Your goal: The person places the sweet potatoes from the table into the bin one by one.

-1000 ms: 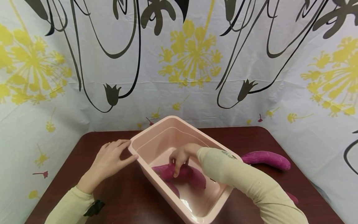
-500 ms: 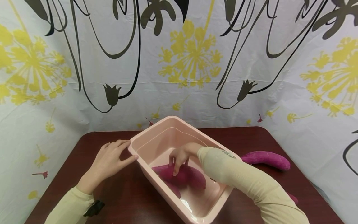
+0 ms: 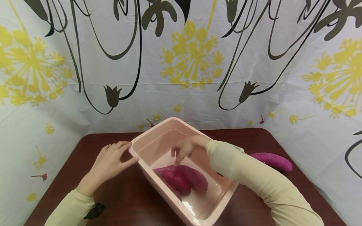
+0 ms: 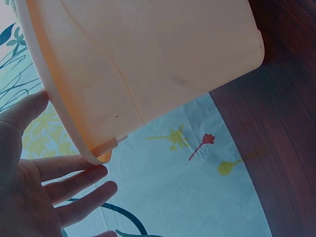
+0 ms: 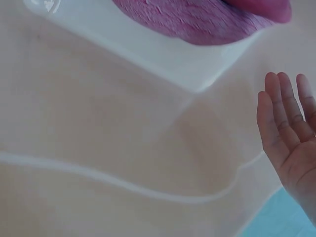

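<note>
A pink plastic tub (image 3: 158, 182) stands at an angle on the table. Inside it, several purple sweet potatoes (image 3: 195, 177) lie piled together, a redder one among them on top. My right hand (image 3: 185, 147) hovers within the tub just above the pile, holding nothing; the right wrist view has this hand (image 5: 291, 123) with fingers extended, apart from the sweet potato (image 5: 197, 22). On the tub's left corner, my left hand (image 3: 111, 160) touches the rim with thumb and fingertips, its fingers fairly straight. The left wrist view shows that hand (image 4: 44, 182) at the rim (image 4: 59, 108).
Another purple sweet potato (image 3: 272, 161) lies on the dark red-brown table (image 3: 113, 201) right of the tub, partly behind the right sleeve (image 3: 254, 175). A white sheet with yellow and dark plant prints (image 3: 152, 69) hangs around the table's back and sides.
My right hand has let go of the redder sweet potato, which now rests on the pile, and has risen slightly away. My left hand stays at the rim.
</note>
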Demonstrator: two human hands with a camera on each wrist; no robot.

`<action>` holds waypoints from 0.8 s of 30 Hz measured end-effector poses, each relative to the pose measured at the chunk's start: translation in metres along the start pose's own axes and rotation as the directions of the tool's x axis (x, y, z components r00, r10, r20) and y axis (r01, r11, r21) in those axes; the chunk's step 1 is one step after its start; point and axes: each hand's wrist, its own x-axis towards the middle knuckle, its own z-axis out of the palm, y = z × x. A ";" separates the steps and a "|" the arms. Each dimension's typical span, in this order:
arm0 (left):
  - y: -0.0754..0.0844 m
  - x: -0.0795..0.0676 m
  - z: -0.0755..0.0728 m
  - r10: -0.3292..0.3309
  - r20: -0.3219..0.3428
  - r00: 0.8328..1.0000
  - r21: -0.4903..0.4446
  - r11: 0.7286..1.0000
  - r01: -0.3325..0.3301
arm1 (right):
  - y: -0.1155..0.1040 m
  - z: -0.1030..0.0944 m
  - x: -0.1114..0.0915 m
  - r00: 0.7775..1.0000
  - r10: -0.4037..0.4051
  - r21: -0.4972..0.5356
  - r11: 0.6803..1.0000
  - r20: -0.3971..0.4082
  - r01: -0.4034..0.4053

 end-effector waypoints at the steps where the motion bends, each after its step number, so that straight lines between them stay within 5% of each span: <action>1: 0.000 0.000 0.000 0.000 0.000 1.000 -0.001 1.000 0.000 | 0.000 -0.003 -0.001 1.000 -0.008 -0.009 1.000 -0.005 0.008; 24: 0.000 0.000 0.000 -0.005 0.003 1.000 -0.002 1.000 0.005 | 0.000 -0.035 -0.046 0.992 -0.104 -0.029 0.994 -0.071 0.102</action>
